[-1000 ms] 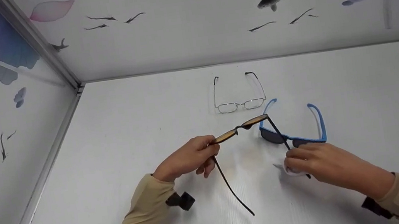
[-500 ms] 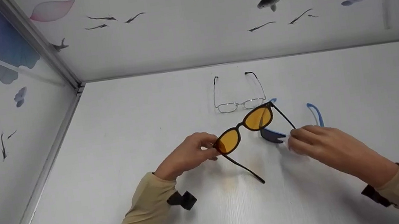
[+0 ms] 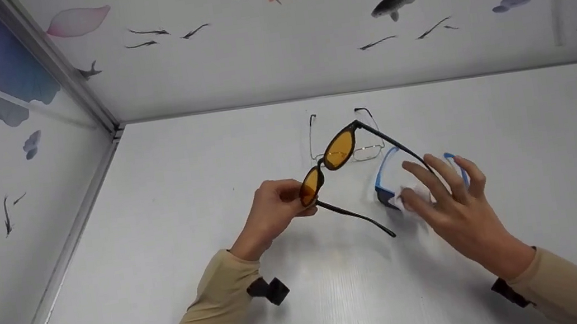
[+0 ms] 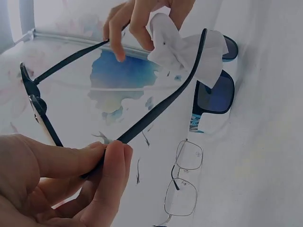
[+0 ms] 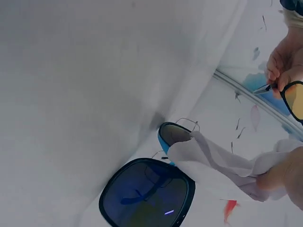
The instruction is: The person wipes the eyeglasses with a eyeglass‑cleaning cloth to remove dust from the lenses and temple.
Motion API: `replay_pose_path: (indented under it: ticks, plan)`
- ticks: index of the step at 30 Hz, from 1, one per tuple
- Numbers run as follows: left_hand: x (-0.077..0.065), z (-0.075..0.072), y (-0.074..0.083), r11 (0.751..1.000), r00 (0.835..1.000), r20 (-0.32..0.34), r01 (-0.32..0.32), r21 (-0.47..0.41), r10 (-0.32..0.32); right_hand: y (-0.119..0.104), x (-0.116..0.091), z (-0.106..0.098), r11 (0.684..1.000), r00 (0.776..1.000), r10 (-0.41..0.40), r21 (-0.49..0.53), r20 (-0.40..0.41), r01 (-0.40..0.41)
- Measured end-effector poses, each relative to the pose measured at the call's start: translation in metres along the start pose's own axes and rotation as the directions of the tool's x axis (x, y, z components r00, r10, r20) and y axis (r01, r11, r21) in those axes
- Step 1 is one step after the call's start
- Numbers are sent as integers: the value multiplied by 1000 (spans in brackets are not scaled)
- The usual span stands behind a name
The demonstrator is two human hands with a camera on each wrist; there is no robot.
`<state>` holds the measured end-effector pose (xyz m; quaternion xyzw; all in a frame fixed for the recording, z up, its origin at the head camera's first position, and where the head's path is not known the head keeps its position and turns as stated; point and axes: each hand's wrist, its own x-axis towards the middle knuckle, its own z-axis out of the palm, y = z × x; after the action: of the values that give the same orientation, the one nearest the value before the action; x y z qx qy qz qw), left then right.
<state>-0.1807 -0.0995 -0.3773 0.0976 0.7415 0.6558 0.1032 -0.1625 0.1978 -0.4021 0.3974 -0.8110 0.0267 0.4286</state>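
My left hand [image 3: 272, 209] pinches black-framed glasses with amber lenses [image 3: 340, 148] at their left hinge. They are held up and tilted, both temples unfolded. My right hand [image 3: 459, 211] has its fingers spread near the end of the far temple; whether they touch it I cannot tell. Between its thumb and fingers hangs a white cloth [image 4: 208, 56], also in the right wrist view [image 5: 213, 161]. Blue-framed sunglasses with dark lenses [image 5: 147, 189] lie on the table below the right hand, partly hidden by it and the cloth.
Thin wire-framed glasses [image 3: 368, 153] rest on the white table [image 3: 199, 169] behind the amber pair, which partly covers them. Panels with painted fish stand at the back [image 3: 308, 63] and left [image 3: 59, 177].
The amber glasses have been raised and turned, their far end swinging up and left. My right hand has gone from gripping the far temple with curled fingers to spread fingers, still with the cloth.
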Motion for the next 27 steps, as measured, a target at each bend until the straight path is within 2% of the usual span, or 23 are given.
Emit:
replay_pose_path:
  ticks: [3, 6, 9, 12, 15, 17, 24, 27]
  plan:
    - [0, -1, 2, 1000, 1000, -23, 8, -22, -9, -10, 0, -1, 1000, 999, -5, 12, -38, 5]
    - [0, -2, 3, 998, 999, -33, 20, -57, -22, -20, 3, -4, 991, 1000, -1, 135, 29, -2]
    - [0, 0, 2, 996, 999, -26, 37, -86, -40, -29, 5, -6, 952, 991, 41, 297, 131, -79]
    - [1, 3, 1, 991, 998, -5, 54, -125, -55, -34, 8, -5, 900, 969, 100, 395, 225, -185]
    - [1, 9, 0, 981, 998, 16, 69, -183, -68, -37, 14, -2, 835, 948, 135, 483, 287, -265]
    - [1, 13, 0, 976, 997, 22, 76, -206, -73, -38, 20, 1, 778, 937, 147, 548, 318, -308]
    - [-1, 26, 2, 971, 997, 40, 74, -226, -66, -36, 38, 11, 524, 912, 181, 749, 368, -406]
    - [-1, 30, 2, 969, 997, 30, 76, -234, -70, -37, 44, 15, 463, 903, 239, 776, 356, -429]
